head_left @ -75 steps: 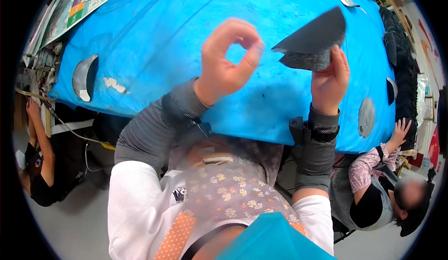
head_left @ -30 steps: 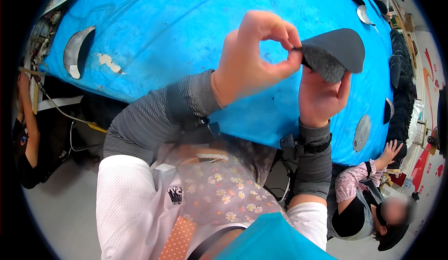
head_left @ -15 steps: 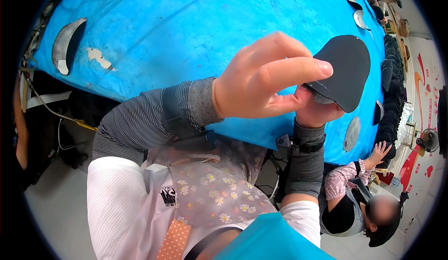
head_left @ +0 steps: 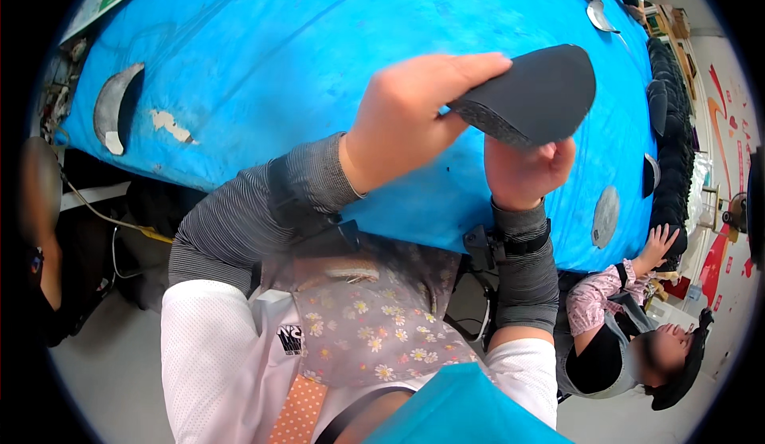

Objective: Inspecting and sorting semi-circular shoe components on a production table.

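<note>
A black curved cap brim (head_left: 538,93) is held up over the blue-covered table (head_left: 319,86), its smooth dark face showing and a grey edge along the lower left. My left hand (head_left: 422,109) pinches its left end, fingers along the top and thumb below. Beneath the brim's near edge is my right hand (head_left: 527,169), its fingers curled up and closed against the brim. Part of that hand's grip is hidden behind the piece.
Another brim with a grey inner side (head_left: 115,109) lies at the far left by a torn patch (head_left: 171,126). A flat grey oval piece (head_left: 606,217) rests at the right. Stacked black pieces (head_left: 668,125) line the right edge, where a co-worker's hand (head_left: 658,245) touches them.
The brim has moved left and tilted. My left hand's raised, spread fingers have closed on its left end. My right hand still holds it from below.
</note>
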The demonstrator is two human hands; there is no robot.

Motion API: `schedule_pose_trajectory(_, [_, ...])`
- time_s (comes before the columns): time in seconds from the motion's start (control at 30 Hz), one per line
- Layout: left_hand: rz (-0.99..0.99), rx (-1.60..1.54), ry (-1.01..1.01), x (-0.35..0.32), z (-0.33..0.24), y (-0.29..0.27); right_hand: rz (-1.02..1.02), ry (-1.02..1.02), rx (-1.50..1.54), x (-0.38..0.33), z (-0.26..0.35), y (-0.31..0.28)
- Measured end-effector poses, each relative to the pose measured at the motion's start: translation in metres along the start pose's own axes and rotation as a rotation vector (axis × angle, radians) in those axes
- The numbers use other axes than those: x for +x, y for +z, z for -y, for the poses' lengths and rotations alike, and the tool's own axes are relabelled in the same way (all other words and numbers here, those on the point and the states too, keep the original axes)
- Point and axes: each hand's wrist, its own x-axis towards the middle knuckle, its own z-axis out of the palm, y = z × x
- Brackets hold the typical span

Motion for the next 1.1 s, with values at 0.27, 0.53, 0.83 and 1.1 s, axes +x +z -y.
schedule_pose_trajectory(0.27, [0.001,0.088,-0.189,0.027,0.015,0.000,-0.131,0.100,-0.897,0.026,0.043,-0.007])
schedule_pose_trajectory(0.53, [-0.150,-0.159,-0.389,0.081,0.002,-0.004,-0.286,-0.009,-0.817,0.044,0.122,-0.019])
schedule_pose_trajectory(0.83, [0.363,-0.363,-0.589,0.090,-0.037,0.059,-0.032,0.068,-0.777,0.043,0.167,-0.024])
schedule_pose_trajectory(1.1, [0.472,-0.566,-0.714,0.106,-0.020,0.028,-0.007,0.110,-0.670,0.041,0.171,-0.029])
